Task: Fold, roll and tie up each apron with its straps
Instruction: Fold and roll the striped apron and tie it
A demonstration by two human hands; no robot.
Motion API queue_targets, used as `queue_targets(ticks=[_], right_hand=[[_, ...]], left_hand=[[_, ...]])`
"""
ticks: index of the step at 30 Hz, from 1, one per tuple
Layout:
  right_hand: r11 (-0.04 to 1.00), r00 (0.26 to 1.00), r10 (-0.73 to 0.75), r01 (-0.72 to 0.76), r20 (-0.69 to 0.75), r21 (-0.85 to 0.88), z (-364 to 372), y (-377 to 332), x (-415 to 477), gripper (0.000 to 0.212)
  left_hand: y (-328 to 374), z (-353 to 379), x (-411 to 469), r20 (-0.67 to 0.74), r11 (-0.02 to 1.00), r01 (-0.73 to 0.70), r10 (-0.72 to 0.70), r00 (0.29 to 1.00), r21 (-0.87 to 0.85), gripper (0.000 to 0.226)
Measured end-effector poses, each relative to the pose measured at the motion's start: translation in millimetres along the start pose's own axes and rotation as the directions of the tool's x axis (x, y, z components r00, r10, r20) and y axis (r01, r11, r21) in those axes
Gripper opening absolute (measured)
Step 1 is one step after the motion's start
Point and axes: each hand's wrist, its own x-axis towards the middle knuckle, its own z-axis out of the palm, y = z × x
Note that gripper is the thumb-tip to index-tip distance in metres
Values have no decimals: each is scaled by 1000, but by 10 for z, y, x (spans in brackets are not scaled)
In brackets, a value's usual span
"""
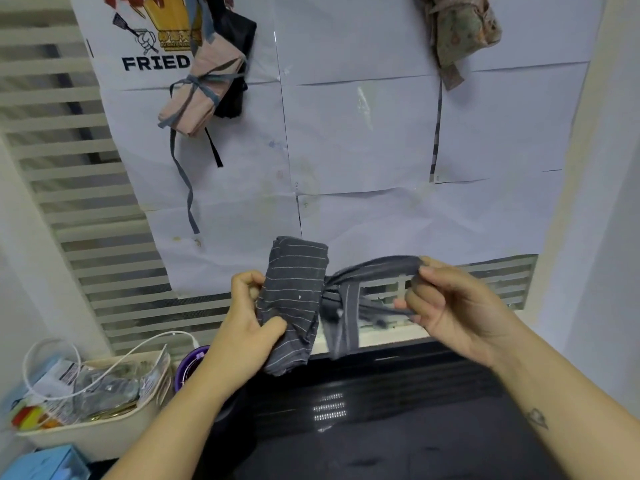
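Fingers (244,284) of the left hand (249,327) curl tight round the apron (294,289), a striped roll held upright in the air mid-view above the dark desk (415,445), while the right hand (450,306), at 3 o'clock from the roll, pinches the straps (374,266) drawn out in a loop. The wrap looks loose and no finished knot shows, so slack could let it slide off the roll's end. If the left grip eases, the roll could unwind and lose its folds.
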Motion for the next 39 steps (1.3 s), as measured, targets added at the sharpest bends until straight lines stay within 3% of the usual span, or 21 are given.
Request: queue_targets(ticks=[2,4,7,10,12,18,20,24,27,31,34,37,39], right_hand=[[982,971,188,-184,149,-36,57,-21,-79,27],[933,895,349,-302,277,-197,140,26,-135,24],[789,874,476,-378,94,-485,242,192,-157,23],[691,927,364,-333,-89,-642,306,272,-107,22],[625,961,242,-261,-136,-736,362,264,-64,22],[323,999,31,-41,-33,-946,663,349,-125,39],[366,996,-80,-7,-39,-931,677,389,-133,37],[678,993,-113,53,-32,-733,677,313,-92,10],[872,980,-190,193,51,-449,637,277,-23,42],[945,976,-197,164,-94,-284,552,259,111,75],[930,974,-100,20,-202,-366,448,263,150,104],[893,984,-81,1,-160,-451,418,249,139,100],[930,989,-111,68,-98,-362,408,189,133,92]], left_hand=[[1,20,26,-41,1000,1,-2,999,-30,51],[14,49,46,-70,995,16,-24,997,-103,51],[14,101,78,-59,965,71,-88,994,-254,53],[4,129,96,-43,903,120,-151,988,-413,56],[-7,127,101,-31,857,149,-189,982,-493,69],[-43,127,79,16,881,94,-98,995,-464,76],[-59,99,69,24,911,57,-52,998,-408,70],[-72,44,52,81,969,17,4,997,-248,64],[-120,52,42,124,980,32,-7,992,-197,61],[-162,78,30,127,979,45,-19,992,-201,60],[-158,86,39,139,974,37,-6,990,-222,61],[-161,84,39,153,958,60,-17,988,-280,61],[-171,72,46,167,918,124,-64,984,-377,65]])
